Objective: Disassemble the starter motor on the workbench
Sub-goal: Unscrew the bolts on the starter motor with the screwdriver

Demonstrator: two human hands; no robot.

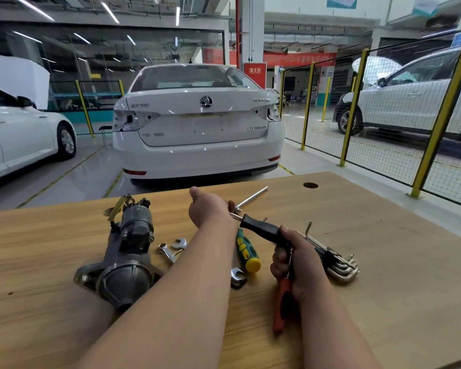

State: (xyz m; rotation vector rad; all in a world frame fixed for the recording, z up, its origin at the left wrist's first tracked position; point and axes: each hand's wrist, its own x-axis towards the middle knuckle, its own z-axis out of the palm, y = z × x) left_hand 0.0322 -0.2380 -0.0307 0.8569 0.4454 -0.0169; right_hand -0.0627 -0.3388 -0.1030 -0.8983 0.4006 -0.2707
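The grey starter motor (128, 251) lies on the wooden workbench (370, 235) at the left, its rounded nose end toward me. My left hand (208, 209) is right of it, fingers curled round the metal shaft of a black-handled driver (261, 229). My right hand (294, 262) grips the near end of that black handle. The driver is held just above the bench, between both hands. A thin steel bar (253, 195) sticks out beyond my left hand.
Small spanners (171, 249) lie beside the motor, another spanner (237, 276) nearer me. A green and yellow screwdriver (246, 253), red-handled pliers (281, 304) under my right hand and a hex key set (336, 261) lie around. A white car (197, 123) stands beyond the bench.
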